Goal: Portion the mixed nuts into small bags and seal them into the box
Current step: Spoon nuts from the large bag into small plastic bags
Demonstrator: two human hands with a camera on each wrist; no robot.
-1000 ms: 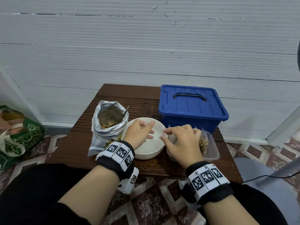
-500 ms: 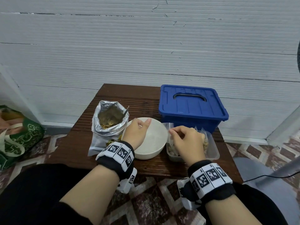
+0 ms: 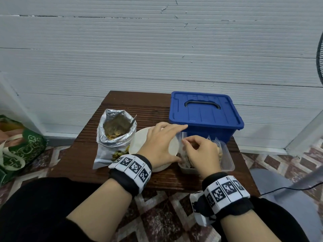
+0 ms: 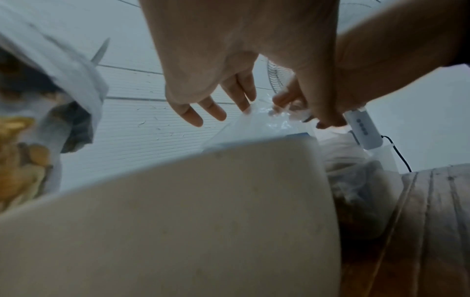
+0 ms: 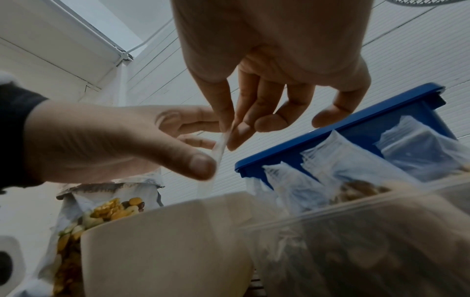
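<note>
A small clear bag (image 3: 180, 137) (image 5: 218, 148) stands empty above the gap between the white bowl (image 3: 139, 142) and the clear tub (image 3: 227, 161). My right hand (image 3: 201, 151) (image 5: 244, 128) pinches its top edge between thumb and forefinger. Reaching across the bowl, my left hand (image 3: 164, 140) (image 4: 216, 80) touches the bag's top with straight fingers. Its thumb (image 5: 201, 166) lies against the bag's near side. The foil nut bag (image 3: 115, 135) stands open on the left. The blue box (image 3: 204, 114) is behind, lid on.
Several filled small bags (image 5: 330, 170) stand in the clear tub (image 5: 356, 221). A spoon handle (image 3: 133, 121) sticks out of the foil bag. The small brown table (image 3: 132, 102) ends close on every side. A green bag (image 3: 19, 151) sits on the floor left; a fan base (image 3: 279, 189) right.
My left hand has swung right across the bowl to the small bag. My right hand has shifted right to the tub and now holds that bag's top edge up.
</note>
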